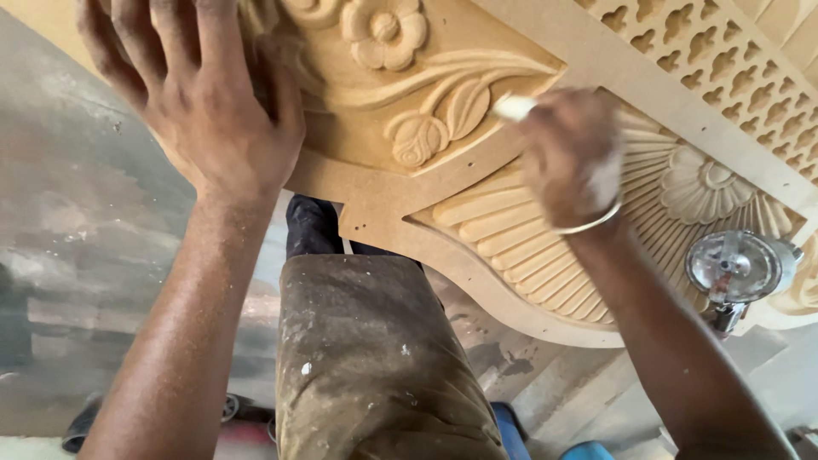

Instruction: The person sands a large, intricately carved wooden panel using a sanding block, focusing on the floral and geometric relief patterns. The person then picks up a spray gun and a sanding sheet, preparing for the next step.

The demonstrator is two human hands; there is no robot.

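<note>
- The right hand (573,158) was closed around a small white piece (514,106), most likely sanding paper or a pad; only its tip showed past the fingers, pointing up and left toward the carved bud (417,138).
- A thin bangle (588,226) sat on that wrist, and pale dust coated the knuckles.
- The white piece rested on the panel (477,170) at the border between the leaf carving and the fluted fan (520,243), so the work spot lay just beyond the right hand's fingertips, up and to the left.
- The left hand (200,94) lay flat with fingers spread, pressed on the panel's upper left edge, well apart from the white piece; the right hand was plainly the nearer one.
- The panel ran long from upper left to lower right, with a carved flower (385,30) near the top and a pierced lattice strip (724,64) along the upper right.
- Beyond the right forearm, a round metal cup (737,268), seemingly part of a spray tool, stood by the panel's lower edge.
- Below the panel, the person's dusty trouser leg (375,366) stood over a grey floor (77,255).
</note>
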